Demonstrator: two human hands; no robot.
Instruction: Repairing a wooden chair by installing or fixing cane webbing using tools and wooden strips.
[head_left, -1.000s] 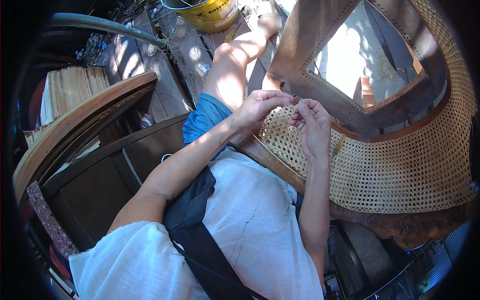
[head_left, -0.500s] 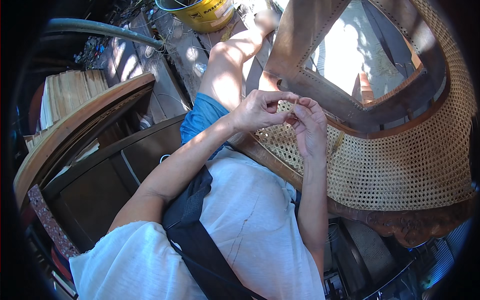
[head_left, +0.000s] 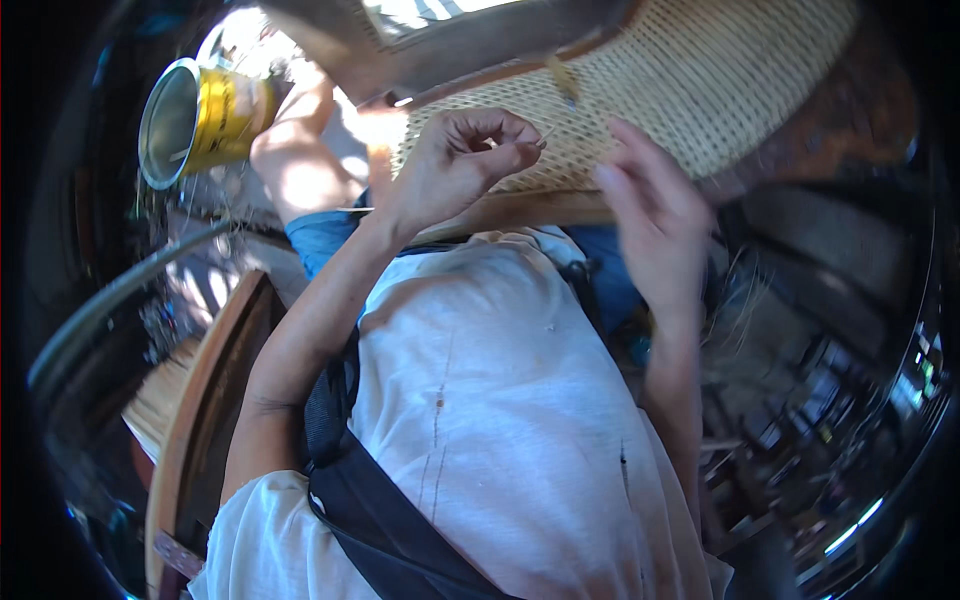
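My left hand is closed in a pinch, thumb against forefinger, in front of the woven cane. A short, thin, pale strand sticks out from its fingertips; it looks like a strip of cane. Apart from it, to the right, my right hand is open and somewhat blurred, with nothing visible in its fingers. Behind both hands, the cane webbing covers part of a brown wooden chair frame. On the webbing lies a small tool with a yellowish handle, its kind unclear.
A yellow bucket stands at the far left, near my bare leg. A pipe or hose curves along the left, beside a curved wooden piece. Dark clutter fills the right side.
My hands have come apart: the right has moved right and opened, while the left keeps its pinch on the strand. The whole view has swung to the right.
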